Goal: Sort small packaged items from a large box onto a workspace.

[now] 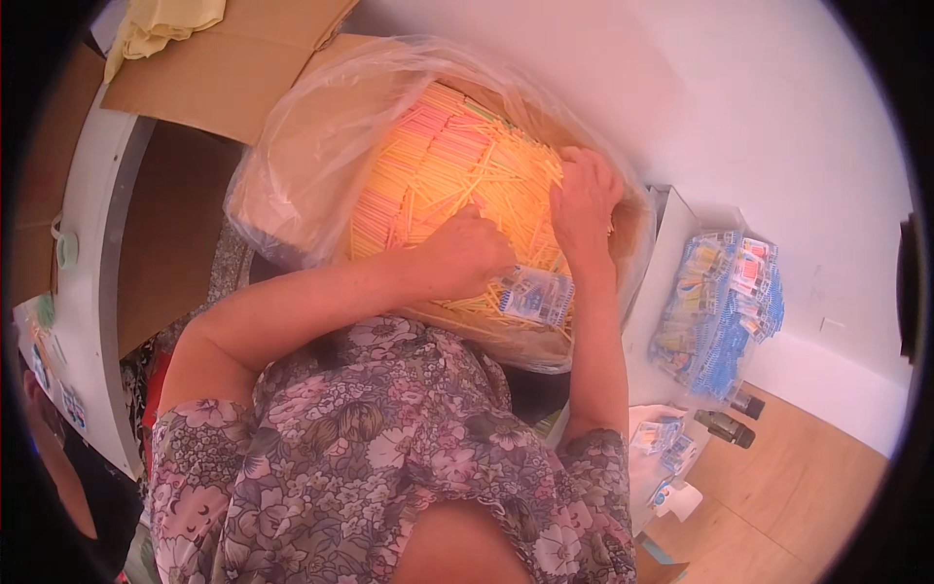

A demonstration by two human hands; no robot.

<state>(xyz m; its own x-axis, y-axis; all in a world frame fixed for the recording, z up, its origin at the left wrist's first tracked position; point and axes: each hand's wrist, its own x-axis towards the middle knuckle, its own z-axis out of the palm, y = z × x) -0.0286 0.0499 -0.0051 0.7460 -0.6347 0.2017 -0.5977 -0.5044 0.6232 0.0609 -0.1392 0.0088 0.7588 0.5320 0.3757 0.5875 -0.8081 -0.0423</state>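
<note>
A large cardboard box lined with a clear plastic bag [321, 117] is full of thin sticks like drinking straws [428, 170], yellow, orange and pink. Over the near part of the heap, my left hand [470, 255] is closed. A small clear packet with blue printing [537, 295] sticks out beside its fingers and seems to be held there. My right hand [587, 200] reaches to the box's right side, its fingers curled down at the straws. What lies inside those fingers is hidden.
To the right, a pile of small blue-and-clear packets [715, 302] lies beside a white wall [778, 146]. More packets [666, 443] lie nearer. A cardboard flap [224, 73] and a white table edge [112, 282] stand at the left. Another person's arm [63, 472] shows at lower left.
</note>
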